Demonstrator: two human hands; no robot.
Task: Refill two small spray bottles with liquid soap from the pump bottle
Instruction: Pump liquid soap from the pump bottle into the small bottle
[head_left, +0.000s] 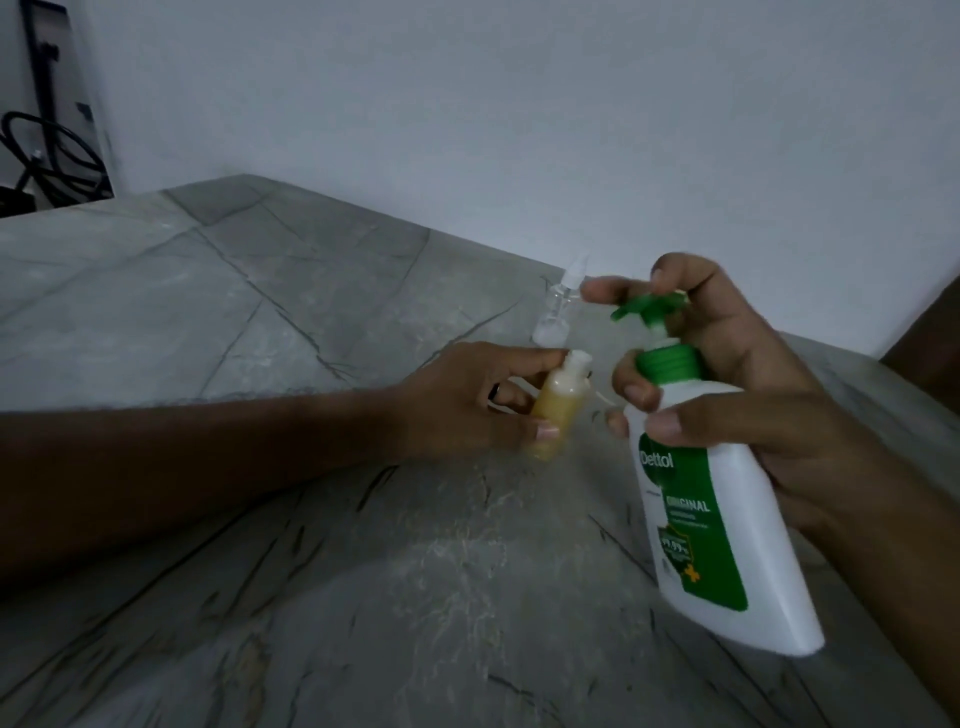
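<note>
- The right hand (753, 395) grips the white Dettol pump bottle (727, 525) at its shoulder, tilted with its base toward 5 o'clock; one finger lies on the green pump head (647, 306), probably ready to press.
- The left hand (467, 405) pinches a small spray bottle (195, 410) between thumb and fingers, just at 9 o'clock of the pump bottle. It looks nearly full of yellowish soap, and its neck is open so soap can go in.
- The nozzle points toward that open neck, which would explain the tilt.
- A second, clear spray bottle (558, 312) stands on the grey marble counter (260, 291) at 12 o'clock of the left hand, apparently still empty with its sprayer on.
</note>
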